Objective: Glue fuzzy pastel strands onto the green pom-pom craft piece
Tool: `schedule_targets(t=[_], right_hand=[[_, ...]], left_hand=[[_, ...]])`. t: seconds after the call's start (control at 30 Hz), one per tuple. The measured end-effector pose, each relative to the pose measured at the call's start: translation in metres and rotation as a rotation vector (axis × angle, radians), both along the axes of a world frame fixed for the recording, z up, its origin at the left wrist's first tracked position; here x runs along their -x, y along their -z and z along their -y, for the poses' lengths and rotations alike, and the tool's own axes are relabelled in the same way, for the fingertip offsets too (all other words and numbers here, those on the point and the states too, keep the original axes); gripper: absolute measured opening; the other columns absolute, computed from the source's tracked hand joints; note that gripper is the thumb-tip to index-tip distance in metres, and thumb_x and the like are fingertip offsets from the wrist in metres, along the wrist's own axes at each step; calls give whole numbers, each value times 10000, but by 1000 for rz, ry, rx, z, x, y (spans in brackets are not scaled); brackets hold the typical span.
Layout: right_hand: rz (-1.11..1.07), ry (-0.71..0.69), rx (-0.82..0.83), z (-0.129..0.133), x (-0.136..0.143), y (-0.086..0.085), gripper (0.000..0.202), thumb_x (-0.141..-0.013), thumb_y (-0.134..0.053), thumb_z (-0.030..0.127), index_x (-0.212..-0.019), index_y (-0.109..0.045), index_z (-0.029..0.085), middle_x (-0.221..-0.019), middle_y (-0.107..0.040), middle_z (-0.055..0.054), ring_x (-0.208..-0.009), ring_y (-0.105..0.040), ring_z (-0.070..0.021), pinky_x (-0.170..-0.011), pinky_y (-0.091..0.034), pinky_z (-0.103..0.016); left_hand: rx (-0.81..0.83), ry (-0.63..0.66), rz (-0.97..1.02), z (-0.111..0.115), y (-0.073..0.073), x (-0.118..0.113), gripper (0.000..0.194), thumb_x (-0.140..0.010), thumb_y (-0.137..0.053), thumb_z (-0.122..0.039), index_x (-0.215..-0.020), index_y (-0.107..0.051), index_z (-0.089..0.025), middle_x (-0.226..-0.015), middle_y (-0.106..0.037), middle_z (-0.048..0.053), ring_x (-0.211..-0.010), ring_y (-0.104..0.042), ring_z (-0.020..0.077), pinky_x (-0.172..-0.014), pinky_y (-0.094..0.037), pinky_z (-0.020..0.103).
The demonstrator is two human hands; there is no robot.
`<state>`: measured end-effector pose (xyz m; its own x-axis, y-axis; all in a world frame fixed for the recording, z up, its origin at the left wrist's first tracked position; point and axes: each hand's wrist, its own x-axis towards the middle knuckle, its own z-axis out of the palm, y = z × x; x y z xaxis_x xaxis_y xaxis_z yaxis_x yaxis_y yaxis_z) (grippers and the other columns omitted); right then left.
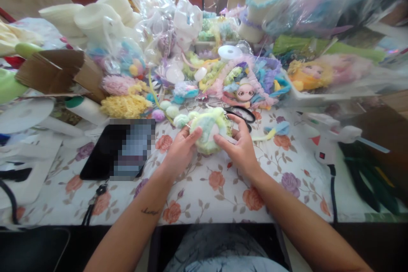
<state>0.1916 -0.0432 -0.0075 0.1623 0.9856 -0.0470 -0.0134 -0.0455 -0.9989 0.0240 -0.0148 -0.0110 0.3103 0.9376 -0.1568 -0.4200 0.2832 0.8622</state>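
A soft, round, pale green and yellow fluffy piece is held between my two hands just above the table. My left hand grips its left side, with the thumb on the near face. On the other side, my right hand is closed on it, thumb pressed to the front and fingers behind. Mint and white pom-poms trail from its upper left, beside a purple pom-pom. Black-handled scissors lie just behind my right hand. A blue and yellow fabric strip rests to the right.
A tablet lies left on the floral tablecloth. Yellow yarn and a cardboard box stand behind it. A doll head sits among ruffled ribbons. At right are a white glue gun and a tray of dolls.
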Motion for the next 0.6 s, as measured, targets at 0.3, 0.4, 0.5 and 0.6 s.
schedule_targets(t=[0.3, 0.4, 0.5, 0.6], right_hand=[[98, -90, -57, 3, 3, 4, 835, -801, -856, 464, -1512, -455, 287, -1265, -751, -105, -1150, -752, -329, -1024, -615, -519], [114, -88, -81, 3, 3, 6, 799, -829, -828, 476, -1509, -452, 290, -1291, -740, -106, -1164, -746, -326, -1029, -612, -518], [108, -78, -81, 3, 3, 6, 791, -825, -824, 482, -1491, -452, 274, -1321, -726, -124, -1181, -740, -333, -1040, -608, -531], [108, -79, -76, 4, 2, 5, 795, -819, -826, 479, -1482, -449, 255, -1311, -730, -140, -1181, -739, -342, -1031, -610, -543]], left_hand=[[21, -162, -158, 6, -8, -4, 648, -706, -978, -348, -1285, -725, -203, -1112, -820, 67, -1007, -779, 253, -872, -618, 315], [37, -174, -171, 8, -14, -5, 529, -688, -972, -318, -1151, -753, -187, -1068, -824, 65, -956, -778, 239, -826, -623, 301], [49, -166, -162, 7, -19, -6, 421, -639, -973, -306, -977, -756, -179, -1033, -823, 66, -917, -772, 238, -790, -627, 300], [46, -171, -162, 7, -19, -6, 395, -625, -977, -295, -926, -747, -184, -1004, -825, 55, -898, -773, 234, -781, -627, 299]])
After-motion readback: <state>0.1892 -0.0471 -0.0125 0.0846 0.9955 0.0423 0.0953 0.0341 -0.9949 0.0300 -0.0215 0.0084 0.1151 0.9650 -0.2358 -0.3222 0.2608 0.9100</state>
